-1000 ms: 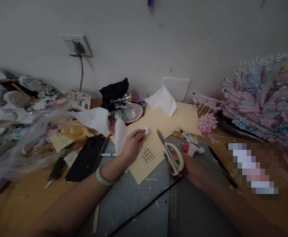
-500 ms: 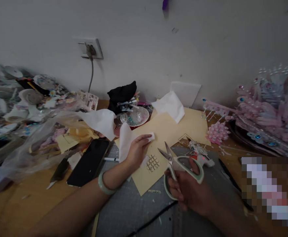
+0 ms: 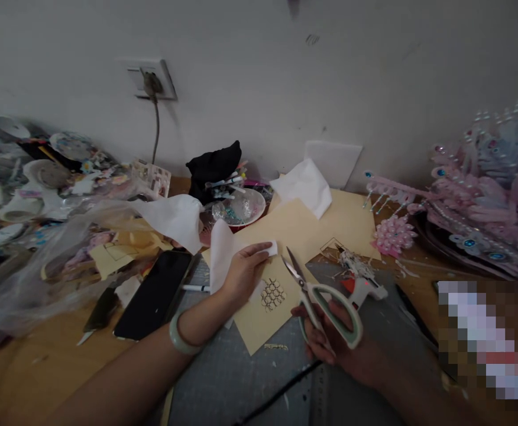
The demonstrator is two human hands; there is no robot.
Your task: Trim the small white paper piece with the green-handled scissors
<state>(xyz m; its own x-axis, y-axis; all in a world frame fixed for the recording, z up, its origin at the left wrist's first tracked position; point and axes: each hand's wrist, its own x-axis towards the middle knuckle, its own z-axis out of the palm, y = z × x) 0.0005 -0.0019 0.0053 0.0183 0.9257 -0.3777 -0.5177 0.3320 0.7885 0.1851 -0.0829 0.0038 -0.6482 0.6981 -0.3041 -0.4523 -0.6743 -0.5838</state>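
Observation:
My left hand [image 3: 241, 273] rests on a cream sheet of card [image 3: 285, 236] and pinches a small white piece [image 3: 271, 248] at its fingertips, with white paper [image 3: 220, 251] trailing beside the wrist. A gold lattice cut-out [image 3: 272, 294] lies on the card just below the fingers. My right hand [image 3: 335, 343] grips white-and-green scissors [image 3: 325, 296], blades slightly apart and pointing up-left toward the white piece. A pale bangle sits on my left wrist.
A black phone [image 3: 155, 294] and a craft knife [image 3: 97, 312] lie at left on the wooden table. A glue gun [image 3: 361, 278] lies right of the scissors. A pink beaded headdress [image 3: 485, 195] fills the right; a bowl [image 3: 239, 208] and clutter stand behind. A grey cutting mat [image 3: 241, 367] lies near me.
My right hand turned the scissors in its grip and brought the blades up toward the white piece in my left hand. The left hand has barely moved; the view shifted slightly.

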